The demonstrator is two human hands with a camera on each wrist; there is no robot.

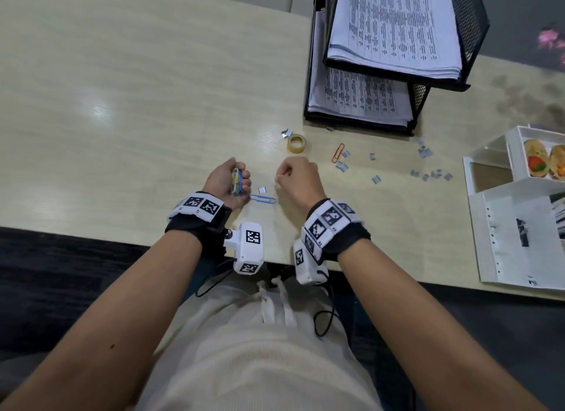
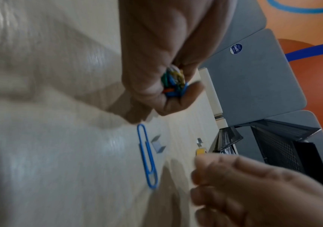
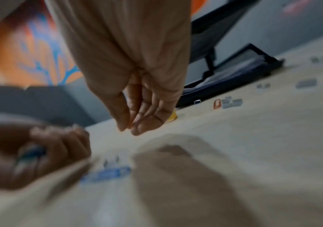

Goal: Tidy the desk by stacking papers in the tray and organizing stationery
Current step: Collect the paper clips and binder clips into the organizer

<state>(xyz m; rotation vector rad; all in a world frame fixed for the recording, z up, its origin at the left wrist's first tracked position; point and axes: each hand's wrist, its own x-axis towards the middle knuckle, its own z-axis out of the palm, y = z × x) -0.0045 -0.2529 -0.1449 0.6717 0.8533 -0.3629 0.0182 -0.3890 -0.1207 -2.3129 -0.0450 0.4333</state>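
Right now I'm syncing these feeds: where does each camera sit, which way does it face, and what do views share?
Head: worn above, facing down at the desk; both forearms, left hand, right hand show.
Left wrist: along the left hand's fingers gripping paper clips, toward the tray.
Right wrist: along the right hand's curled fingers, toward the tray.
Shared: blue paper clip, all three.

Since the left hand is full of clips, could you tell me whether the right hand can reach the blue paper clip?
Probably yes: the right hand is beside the blue paper clip, which lies flat on the desk, and only a small staple strip lies nearby.
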